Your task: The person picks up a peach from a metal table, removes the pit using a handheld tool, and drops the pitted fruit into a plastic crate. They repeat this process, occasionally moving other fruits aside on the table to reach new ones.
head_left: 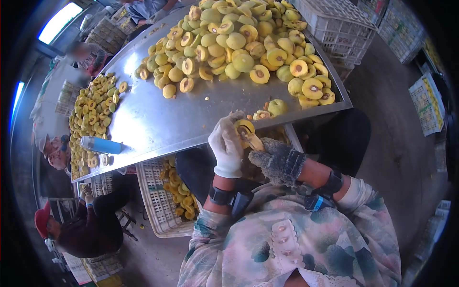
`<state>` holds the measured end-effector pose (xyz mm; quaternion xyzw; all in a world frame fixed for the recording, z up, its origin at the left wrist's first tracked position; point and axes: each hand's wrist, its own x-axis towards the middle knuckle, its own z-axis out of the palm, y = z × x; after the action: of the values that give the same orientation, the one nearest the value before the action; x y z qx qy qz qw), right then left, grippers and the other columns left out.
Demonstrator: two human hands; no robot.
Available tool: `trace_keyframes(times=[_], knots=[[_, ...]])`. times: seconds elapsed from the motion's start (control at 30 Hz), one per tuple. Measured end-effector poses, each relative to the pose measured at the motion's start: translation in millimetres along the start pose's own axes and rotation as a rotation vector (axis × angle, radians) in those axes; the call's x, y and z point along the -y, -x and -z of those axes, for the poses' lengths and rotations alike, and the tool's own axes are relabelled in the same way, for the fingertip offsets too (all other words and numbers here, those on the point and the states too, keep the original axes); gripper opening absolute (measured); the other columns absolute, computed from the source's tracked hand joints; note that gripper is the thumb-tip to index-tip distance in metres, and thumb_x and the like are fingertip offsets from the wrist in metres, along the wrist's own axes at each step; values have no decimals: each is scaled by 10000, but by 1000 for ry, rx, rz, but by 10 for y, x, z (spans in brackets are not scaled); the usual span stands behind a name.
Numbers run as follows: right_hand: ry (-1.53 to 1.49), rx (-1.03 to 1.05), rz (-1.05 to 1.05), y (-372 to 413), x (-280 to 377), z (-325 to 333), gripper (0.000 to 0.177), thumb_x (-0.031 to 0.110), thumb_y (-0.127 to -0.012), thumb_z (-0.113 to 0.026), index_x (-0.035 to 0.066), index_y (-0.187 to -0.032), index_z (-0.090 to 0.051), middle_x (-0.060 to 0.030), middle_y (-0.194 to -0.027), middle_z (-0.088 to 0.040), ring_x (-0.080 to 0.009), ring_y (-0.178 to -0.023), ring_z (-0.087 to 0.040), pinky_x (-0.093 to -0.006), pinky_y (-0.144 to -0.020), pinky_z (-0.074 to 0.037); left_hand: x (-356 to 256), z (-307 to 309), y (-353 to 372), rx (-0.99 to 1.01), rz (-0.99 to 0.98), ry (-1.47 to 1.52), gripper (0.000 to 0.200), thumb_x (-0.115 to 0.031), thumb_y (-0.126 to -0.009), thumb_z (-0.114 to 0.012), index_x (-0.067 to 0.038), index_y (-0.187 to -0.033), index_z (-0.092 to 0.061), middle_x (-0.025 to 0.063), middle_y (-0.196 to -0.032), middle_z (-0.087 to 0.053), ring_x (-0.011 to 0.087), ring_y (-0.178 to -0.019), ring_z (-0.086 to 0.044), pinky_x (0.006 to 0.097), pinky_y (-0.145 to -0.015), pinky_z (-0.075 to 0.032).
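Observation:
My left hand (pixel 226 145), in a white glove, grips a yellow-green halved fruit (pixel 245 126) near the table's front edge, its cut face showing. Close beside it is my right hand (pixel 277 160), in a dark grey knitted glove. Its fingers close round a small pale wooden-looking handle (pixel 255 142) whose tip meets the fruit; any blade is hidden. Just beyond my hands, a whole green fruit (pixel 278 107) and a cut piece (pixel 261 115) lie on the metal table (pixel 158 115).
Halved fruit (pixel 229 43) is heaped at the table's back, with another pile (pixel 93 115) at left near a blue bottle (pixel 100 145). A crate (pixel 160 205) of fruit stands below. Stacked crates (pixel 337 28) adjoin the right edge. A person in a red cap (pixel 42 220) sits lower left.

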<state>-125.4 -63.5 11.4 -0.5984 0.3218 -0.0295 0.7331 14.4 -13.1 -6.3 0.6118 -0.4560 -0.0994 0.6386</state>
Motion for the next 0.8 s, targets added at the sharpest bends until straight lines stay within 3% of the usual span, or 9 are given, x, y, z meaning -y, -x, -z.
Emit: trace_keyframes(times=[0.03,0.1,0.13,0.2,0.3,0.47,0.63,0.7,0.8], knots=[[-2,-2,-3,-33,-97,-21,266,273,-842,-591,34,-950,-544,-79,-663,-562,-180,-554,-544,-329,-518,-441,5,-7,17,2,3,2,576,-445,-957,-341,68,-935,-602,93,-834,-633,117,-708,-554,248,-649,-446],[192,-112,374,-98,-263,-93,287,287,-838,-600,22,-937,-549,-117,-680,-575,-232,-599,-563,-348,-569,-447,22,-13,46,-25,-57,-7,558,-417,-964,-341,62,-897,-618,85,-802,-628,112,-679,-549,237,-632,-438],[188,-113,370,-63,-248,-66,287,287,-838,-600,22,-937,-549,-117,-680,-575,-232,-599,-563,-348,-569,-447,21,8,56,-21,-54,-8,558,-417,-964,-341,62,-897,-618,85,-802,-628,112,-679,-549,237,-632,-438],[402,9,257,25,-149,49,276,217,-849,-596,5,-1021,-556,-124,-906,-594,-206,-791,-567,-353,-704,-457,-4,88,50,135,205,171,562,-415,-967,-341,55,-871,-632,69,-740,-615,108,-651,-541,228,-613,-432],[454,109,307,57,-160,175,299,248,-854,-601,6,-1026,-559,-105,-846,-602,-179,-738,-565,-322,-658,-456,-66,163,-24,377,465,270,569,-426,-964,-350,46,-849,-646,54,-688,-601,101,-639,-535,223,-599,-431],[249,306,118,95,-180,258,329,322,-857,-588,4,-940,-602,-105,-707,-601,-178,-641,-556,-328,-601,-438,-132,228,-150,701,576,213,645,-535,-913,-393,40,-791,-658,68,-672,-602,107,-640,-540,233,-620,-440],[342,258,70,76,-189,196,272,256,-875,-596,33,-1030,-577,-13,-750,-602,-84,-649,-530,-254,-553,-425,-51,198,-87,589,470,3,598,-501,-915,-430,38,-792,-658,57,-665,-594,93,-649,-523,235,-616,-435],[-205,324,-67,106,-195,168,253,235,-871,-607,51,-1043,-582,12,-748,-597,-66,-629,-527,-227,-522,-410,-64,194,-82,504,372,-147,583,-488,-917,-441,38,-790,-657,49,-662,-590,89,-650,-516,234,-615,-434],[-227,367,-113,58,-239,157,249,233,-869,-609,64,-1051,-585,34,-729,-583,-47,-597,-514,-196,-488,-386,-82,247,-79,474,509,2,559,-467,-917,-459,40,-789,-657,39,-670,-587,89,-651,-508,241,-617,-438]])
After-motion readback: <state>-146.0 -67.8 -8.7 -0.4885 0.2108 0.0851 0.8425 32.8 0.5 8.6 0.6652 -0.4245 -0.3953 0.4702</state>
